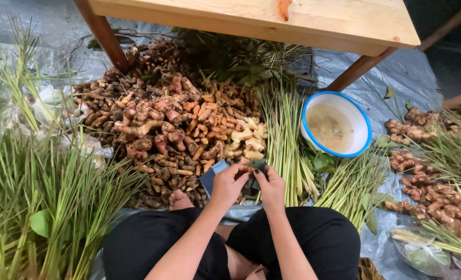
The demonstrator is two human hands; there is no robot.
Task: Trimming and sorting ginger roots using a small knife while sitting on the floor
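My left hand [229, 185] and my right hand [272, 187] meet in front of my knees, both pinching a dark grey-blue cloth or pouch [213, 176]. What lies inside the folds is hidden by my fingers. Just beyond the hands is a big heap of brown and orange rhizomes [168, 124], with a few pale ginger pieces [246, 141] on its right side. I sit cross-legged in black trousers, one bare foot [178, 199] showing by the heap.
Lemongrass stalks [285, 140] lie right of the heap; more fill the left side [38, 197]. A white bowl with a blue rim [366, 129] holds cloudy liquid. More rhizomes [432, 192] lie at right. A wooden table [303, 21] stands above, on grey plastic sheeting [412, 78].
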